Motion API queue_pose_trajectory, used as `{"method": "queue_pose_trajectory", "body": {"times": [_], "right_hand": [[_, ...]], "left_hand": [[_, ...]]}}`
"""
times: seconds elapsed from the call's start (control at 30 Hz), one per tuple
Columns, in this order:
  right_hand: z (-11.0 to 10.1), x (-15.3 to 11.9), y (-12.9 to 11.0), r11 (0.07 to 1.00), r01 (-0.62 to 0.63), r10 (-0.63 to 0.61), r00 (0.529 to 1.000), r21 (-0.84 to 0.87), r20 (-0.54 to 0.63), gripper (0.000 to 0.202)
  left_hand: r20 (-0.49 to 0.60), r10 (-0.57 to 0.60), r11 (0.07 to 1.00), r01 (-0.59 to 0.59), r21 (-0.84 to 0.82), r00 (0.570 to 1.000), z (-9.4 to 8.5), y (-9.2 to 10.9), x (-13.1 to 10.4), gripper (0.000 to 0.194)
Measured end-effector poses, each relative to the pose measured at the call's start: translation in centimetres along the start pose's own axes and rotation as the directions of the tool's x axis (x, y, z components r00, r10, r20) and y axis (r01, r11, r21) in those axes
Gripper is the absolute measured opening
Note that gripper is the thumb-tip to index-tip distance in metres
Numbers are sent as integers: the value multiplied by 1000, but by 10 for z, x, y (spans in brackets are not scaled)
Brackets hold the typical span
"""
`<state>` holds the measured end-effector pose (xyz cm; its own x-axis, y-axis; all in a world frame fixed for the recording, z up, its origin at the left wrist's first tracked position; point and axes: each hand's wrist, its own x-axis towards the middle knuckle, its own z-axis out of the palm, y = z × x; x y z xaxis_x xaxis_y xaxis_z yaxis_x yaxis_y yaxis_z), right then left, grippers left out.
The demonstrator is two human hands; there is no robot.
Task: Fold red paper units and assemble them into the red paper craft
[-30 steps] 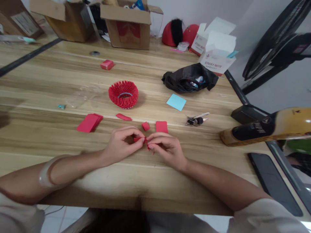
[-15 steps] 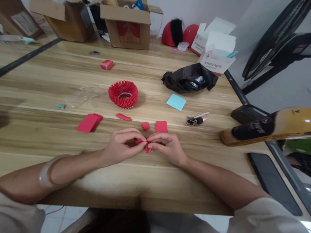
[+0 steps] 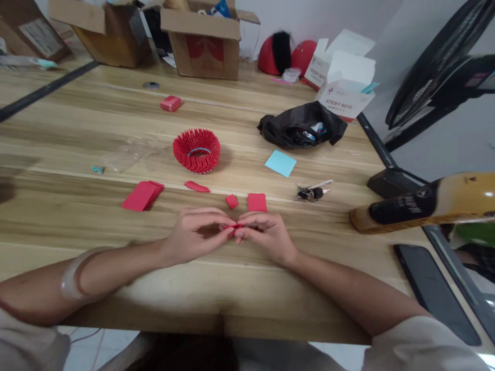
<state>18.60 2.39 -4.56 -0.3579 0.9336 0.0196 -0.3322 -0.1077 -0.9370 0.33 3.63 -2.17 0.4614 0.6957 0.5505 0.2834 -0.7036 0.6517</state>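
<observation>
A small folded piece of red paper point(image 3: 233, 227) is pinched between the fingertips of both hands above the wooden table. My left hand point(image 3: 201, 228) grips it from the left, thumb and fingers together; my right hand point(image 3: 267, 234) holds its right side the same way. Fingers cover much of the piece. Just beyond the hands lie a small red folded piece point(image 3: 231, 201) and a flat red paper slip point(image 3: 257, 202). Farther off stands a round red bowl point(image 3: 196, 151) made of many folded paper points, with a light blue ring inside. A stack of red paper point(image 3: 142, 196) lies to the left.
Past the left hand is a curved red strip point(image 3: 197, 186). A blue sheet point(image 3: 280, 163), keys point(image 3: 310, 192), a black bag point(image 3: 303, 125), a bottle point(image 3: 417, 203) and a phone point(image 3: 436, 291) occupy the right side. Cardboard boxes point(image 3: 204, 49) line the back.
The red paper's end, which hung down between the fingertips, has been turned or folded up and now shows as a smaller, flatter shape. Both hands stay in nearly the same place.
</observation>
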Motion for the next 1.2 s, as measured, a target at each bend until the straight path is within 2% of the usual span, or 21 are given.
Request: {"method": "queue_pose_trajectory", "body": {"times": [0.13, 0.33, 0.6, 0.83, 1.07, 1.2], "right_hand": [[0, 0, -3, 999, 29, -31, 999, -28, -40, 6], [0, 0, -2, 997, 58, -61, 995, -40, -84, 8], [1, 0, -3, 995, 46, -56, 992, -90, -110, 13], [-1, -1, -2, 992, 50, -64, 991, -118, -115, 13], [-1, -2, -5, 959, 111, -151, 979, -262, -138, 9], [-2, -2, -6, 950, 103, -149, 979, -294, -136, 9]], "left_hand": [[38, -11, 998, 13, -60, 999, -1, 1, -1, 17], [-7, -89, 996, 89, -10, 996, 2, 1, -2, 5], [-21, -37, 999, 36, -6, 999, 1, 1, 1, 7], [15, -80, 996, 80, -31, 997, 0, 2, 1, 9], [34, -107, 988, 111, -111, 994, 0, 1, -1, 7], [58, -103, 986, 110, -122, 993, -2, 2, 1, 8]]}}
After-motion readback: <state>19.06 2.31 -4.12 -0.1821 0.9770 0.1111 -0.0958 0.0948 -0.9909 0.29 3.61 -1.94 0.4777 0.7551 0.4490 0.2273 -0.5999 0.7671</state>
